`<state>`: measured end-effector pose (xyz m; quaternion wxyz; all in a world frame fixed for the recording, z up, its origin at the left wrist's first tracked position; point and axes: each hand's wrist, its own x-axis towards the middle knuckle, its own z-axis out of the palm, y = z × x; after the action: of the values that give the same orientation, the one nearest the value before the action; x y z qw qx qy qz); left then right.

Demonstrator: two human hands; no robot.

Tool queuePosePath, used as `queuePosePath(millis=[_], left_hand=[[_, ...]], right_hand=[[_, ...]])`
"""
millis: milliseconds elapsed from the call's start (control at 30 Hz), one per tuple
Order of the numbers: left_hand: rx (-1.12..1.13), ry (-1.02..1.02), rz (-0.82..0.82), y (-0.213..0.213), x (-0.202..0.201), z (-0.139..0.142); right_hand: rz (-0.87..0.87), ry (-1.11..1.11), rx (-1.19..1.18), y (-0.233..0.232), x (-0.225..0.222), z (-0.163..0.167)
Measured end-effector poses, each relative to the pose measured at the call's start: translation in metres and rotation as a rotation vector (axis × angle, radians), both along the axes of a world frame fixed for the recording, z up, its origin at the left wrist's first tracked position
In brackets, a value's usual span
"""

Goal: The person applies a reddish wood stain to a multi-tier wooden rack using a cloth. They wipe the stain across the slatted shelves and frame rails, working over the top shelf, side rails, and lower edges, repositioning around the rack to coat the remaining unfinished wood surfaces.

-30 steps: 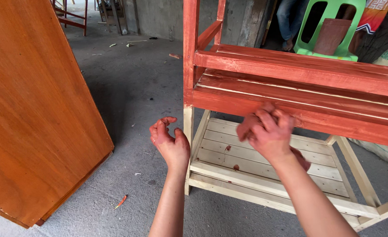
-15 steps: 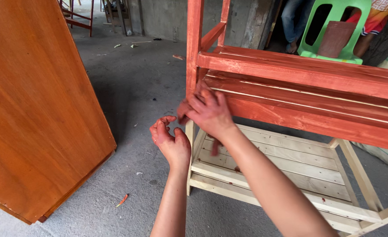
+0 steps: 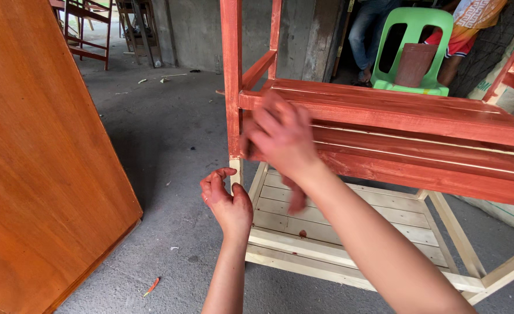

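Head view: my right hand (image 3: 280, 136) blurred, flat against red-stained rack post (image 3: 231, 75), possibly rubbing stain; grasp can't tell. My left hand (image 3: 225, 197) empty, half-curled, stained, near bare lower leg (image 3: 237, 171).

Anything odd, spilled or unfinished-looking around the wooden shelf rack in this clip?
The wooden rack is only partly stained: the upper shelf is red, while the bottom shelf and leg bases are bare pale wood. A red stain drip marks the bare slats. Both the left hand and right hand are smeared red. Nothing looks broken.
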<state>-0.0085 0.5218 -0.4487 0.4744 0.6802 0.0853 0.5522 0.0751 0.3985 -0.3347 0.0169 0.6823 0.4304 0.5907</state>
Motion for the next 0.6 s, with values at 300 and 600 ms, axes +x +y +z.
queuePosePath(millis=[300, 600], left_hand=[[0.038, 0.004, -0.075, -0.020, -0.012, 0.016], [0.171, 0.028, -0.250, -0.082, -0.028, 0.032]], right_hand=[[-0.087, 0.085, -0.026, 0.051, 0.005, 0.030], [-0.260, 0.166, -0.002, -0.133, -0.021, 0.032]])
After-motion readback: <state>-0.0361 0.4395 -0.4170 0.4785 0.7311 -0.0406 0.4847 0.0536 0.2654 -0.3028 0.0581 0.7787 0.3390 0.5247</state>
